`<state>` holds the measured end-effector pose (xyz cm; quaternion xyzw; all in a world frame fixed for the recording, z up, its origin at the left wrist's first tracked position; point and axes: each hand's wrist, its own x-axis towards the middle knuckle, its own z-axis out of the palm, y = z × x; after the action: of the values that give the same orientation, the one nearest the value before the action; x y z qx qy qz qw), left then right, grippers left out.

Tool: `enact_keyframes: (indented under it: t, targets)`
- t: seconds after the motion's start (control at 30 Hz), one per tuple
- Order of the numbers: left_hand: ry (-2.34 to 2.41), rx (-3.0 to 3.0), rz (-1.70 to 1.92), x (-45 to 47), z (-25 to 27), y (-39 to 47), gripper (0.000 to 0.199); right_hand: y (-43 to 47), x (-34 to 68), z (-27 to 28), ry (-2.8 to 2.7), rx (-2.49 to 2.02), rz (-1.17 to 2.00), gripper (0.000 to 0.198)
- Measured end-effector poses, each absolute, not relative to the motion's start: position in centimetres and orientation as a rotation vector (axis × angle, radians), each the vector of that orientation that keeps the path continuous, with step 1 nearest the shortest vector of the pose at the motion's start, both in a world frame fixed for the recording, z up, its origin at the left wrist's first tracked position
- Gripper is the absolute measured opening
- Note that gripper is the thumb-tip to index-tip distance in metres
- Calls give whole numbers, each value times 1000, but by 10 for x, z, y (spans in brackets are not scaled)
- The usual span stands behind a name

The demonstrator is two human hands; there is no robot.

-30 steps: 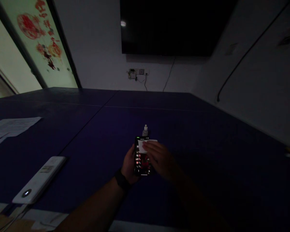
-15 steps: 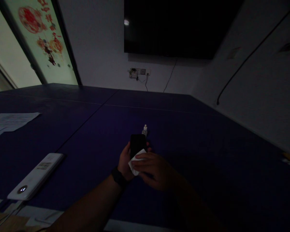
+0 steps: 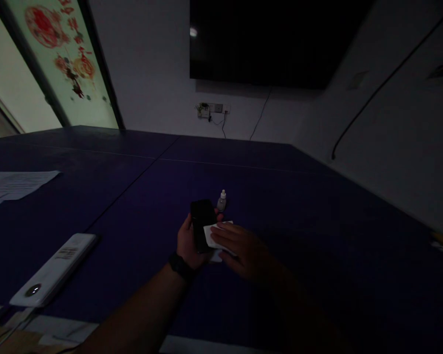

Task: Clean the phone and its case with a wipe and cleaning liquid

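Phone (image 3: 201, 214) is in your left hand (image 3: 187, 246), held over the tabletop (image 3: 302, 236), nearer its near edge than its far one. Dark face toward you, top tipped slightly left; can't tell if that's the screen or the back. Left hand is cupped round it: thumb along the phone's left edge, fingertips showing past the right edge, palm underneath. Grip is closed on the phone.

Your right hand (image 3: 245, 250) has a white wipe (image 3: 209, 237), fingers together and nearly straight over it, hand partly closed on it. Wipe lies across the phone's lower right part. Thumb sits lower, apart from the fingers; what its tip touches is too dark to tell. A second white patch shows just below the wipe; can't tell if it's the same piece.

Small bottle (image 3: 222, 202) with white cap stands upright on the tabletop just beyond the phone's upper right corner. Dark watch (image 3: 180, 267) on your left wrist. White power bank (image 3: 55, 270) lies aslant at the tabletop's near edge, well left of your hands, cable at its near end. Printed sheets (image 3: 20, 186) lie farther back on the left. Wall screen (image 3: 273, 44) hangs beyond the far edge.
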<state>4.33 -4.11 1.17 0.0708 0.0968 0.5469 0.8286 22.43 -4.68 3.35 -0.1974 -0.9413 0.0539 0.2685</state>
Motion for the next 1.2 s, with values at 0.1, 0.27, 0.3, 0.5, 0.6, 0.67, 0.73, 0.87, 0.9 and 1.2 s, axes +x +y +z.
enact_keyframes:
  t: [0.1, 0.27, 0.3, 0.5, 0.6, 0.67, 0.73, 0.87, 0.9, 1.2]
  targets:
    - [212, 146, 1147, 42, 9, -40, 66, -49, 220, 32, -2620, -461, 123, 62]
    - [214, 156, 1159, 44, 11, -39, 66, -46, 223, 33, -2628, -411, 76, 41]
    - [211, 154, 1157, 45, 12, -40, 65, -46, 223, 33, -2609, -471, 40, 43]
    - [227, 168, 1172, 46, 17, -47, 73, -45, 217, 30, -2670, -366, 52, 58]
    - [221, 196, 1205, 47, 21, -49, 73, -40, 223, 28, -2606, -330, 31, 43]
    - [219, 221, 1208, 48, 21, -50, 74, -38, 226, 29, -2557, -418, -7, 46]
    - [213, 225, 1194, 48, 20, -51, 77, -40, 224, 29, -2568, -501, -8, 58]
    - [187, 208, 1204, 47, 18, -50, 78, -45, 219, 28, -2649, -374, 41, 63]
    - [186, 218, 1211, 46, 18, -51, 78, -45, 219, 27, -2633, -344, 37, 58]
    - [169, 198, 1193, 46, 20, -51, 83, -47, 214, 27, -2644, -420, 7, 65]
